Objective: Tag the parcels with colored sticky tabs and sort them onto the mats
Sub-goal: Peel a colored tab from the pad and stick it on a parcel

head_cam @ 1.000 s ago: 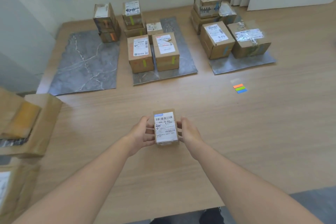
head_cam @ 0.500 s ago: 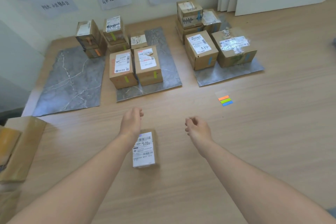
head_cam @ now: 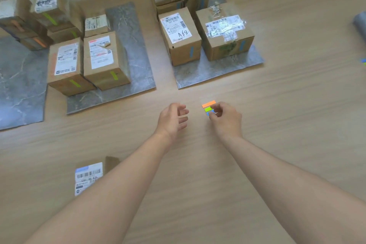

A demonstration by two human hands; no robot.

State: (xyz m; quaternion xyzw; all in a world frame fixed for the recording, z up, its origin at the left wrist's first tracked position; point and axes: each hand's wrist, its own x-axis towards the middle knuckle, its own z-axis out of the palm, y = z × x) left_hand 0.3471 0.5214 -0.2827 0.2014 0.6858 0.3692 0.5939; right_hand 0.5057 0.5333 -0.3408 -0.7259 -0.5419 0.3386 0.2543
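A small cardboard parcel [head_cam: 89,176] with a white barcode label lies flat on the wooden surface at the lower left, partly hidden by my left forearm. Ahead lies a pad of sticky tabs [head_cam: 208,105] with orange, green and blue strips. My right hand [head_cam: 225,119] is on the pad, its thumb and fingertips pinching at the blue tab. Beside it on the left, my left hand [head_cam: 174,121] hovers with loosely curled fingers and holds nothing.
Three grey marble-look mats lie ahead: the left mat [head_cam: 19,85], the middle mat [head_cam: 134,77] with green-tabbed boxes, and the right mat [head_cam: 217,67] with blue-tabbed boxes. Orange-tabbed boxes [head_cam: 23,31] stand far left. A grey object [head_cam: 360,24] sits at the right edge.
Both hands left the small parcel lying on the surface and moved forward and right. My right hand reached the sticky tab pad; the view swung toward it.
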